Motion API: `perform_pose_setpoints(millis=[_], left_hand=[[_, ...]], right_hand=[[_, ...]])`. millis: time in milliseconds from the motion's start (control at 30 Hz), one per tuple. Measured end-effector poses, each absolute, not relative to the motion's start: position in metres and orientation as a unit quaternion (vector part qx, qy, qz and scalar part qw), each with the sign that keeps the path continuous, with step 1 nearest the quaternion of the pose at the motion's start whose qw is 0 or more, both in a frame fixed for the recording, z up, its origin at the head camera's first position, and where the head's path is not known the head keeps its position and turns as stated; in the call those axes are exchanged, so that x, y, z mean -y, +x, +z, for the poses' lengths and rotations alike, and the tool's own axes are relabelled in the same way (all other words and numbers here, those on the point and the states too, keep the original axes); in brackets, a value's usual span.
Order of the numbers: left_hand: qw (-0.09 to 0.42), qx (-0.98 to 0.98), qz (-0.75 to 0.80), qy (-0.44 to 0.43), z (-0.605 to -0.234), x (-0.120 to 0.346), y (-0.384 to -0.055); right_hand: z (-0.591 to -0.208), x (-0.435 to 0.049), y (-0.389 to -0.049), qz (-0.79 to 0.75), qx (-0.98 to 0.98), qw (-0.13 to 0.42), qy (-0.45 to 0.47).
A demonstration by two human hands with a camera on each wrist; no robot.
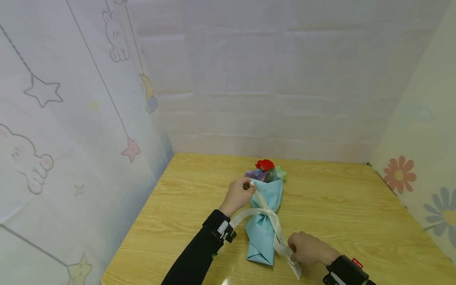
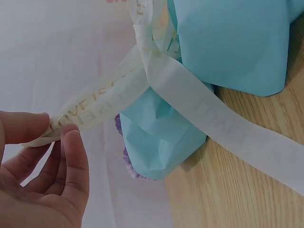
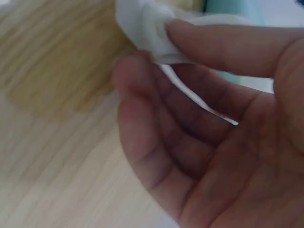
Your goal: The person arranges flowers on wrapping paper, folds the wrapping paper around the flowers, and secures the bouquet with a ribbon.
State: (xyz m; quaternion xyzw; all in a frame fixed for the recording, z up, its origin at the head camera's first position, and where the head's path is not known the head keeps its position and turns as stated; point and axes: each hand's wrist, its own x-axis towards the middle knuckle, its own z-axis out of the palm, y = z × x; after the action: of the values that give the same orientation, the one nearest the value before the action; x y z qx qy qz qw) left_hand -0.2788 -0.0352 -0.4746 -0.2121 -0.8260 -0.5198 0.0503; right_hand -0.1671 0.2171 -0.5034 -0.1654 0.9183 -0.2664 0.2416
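Observation:
A small bouquet in light blue wrapping paper lies on the wooden table, its flower end away from me. White ribbon with gold lettering is tied round its narrow middle. Up by the flowers, my left hand pinches one ribbon end between thumb and fingers. My right hand pinches the other length at the lower right, beside the foot of the wrapping. In the left wrist view the ribbon runs from the left fingers to the crossing; another loose length spreads off to the right.
A red flower, purple flowers and a pale green one stick out of the wrapping's far end. The wooden table meets a white sheet behind and printed cloth walls at both sides.

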Motion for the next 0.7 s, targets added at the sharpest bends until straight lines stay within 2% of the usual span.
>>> perform_pose_setpoints(millis=[133, 333, 567, 700], left_hand=[[0.044, 0.831, -0.518, -0.198, -0.479, 0.047, -0.282], [0.004, 0.832, -0.531, -0.162, -0.492, 0.071, -0.290], [-0.063, 0.805, -0.581, -0.103, -0.521, 0.095, -0.292], [-0.066, 0.826, -0.553, -0.085, -0.538, 0.109, -0.294]], right_hand=[[-0.490, -0.242, -0.189, -0.368, -0.885, 0.234, -0.163], [-0.466, -0.297, -0.227, -0.489, -0.846, 0.199, -0.077], [-0.502, -0.333, -0.237, -0.623, -0.754, 0.205, 0.014], [-0.522, -0.340, -0.233, -0.613, -0.760, 0.198, 0.086]])
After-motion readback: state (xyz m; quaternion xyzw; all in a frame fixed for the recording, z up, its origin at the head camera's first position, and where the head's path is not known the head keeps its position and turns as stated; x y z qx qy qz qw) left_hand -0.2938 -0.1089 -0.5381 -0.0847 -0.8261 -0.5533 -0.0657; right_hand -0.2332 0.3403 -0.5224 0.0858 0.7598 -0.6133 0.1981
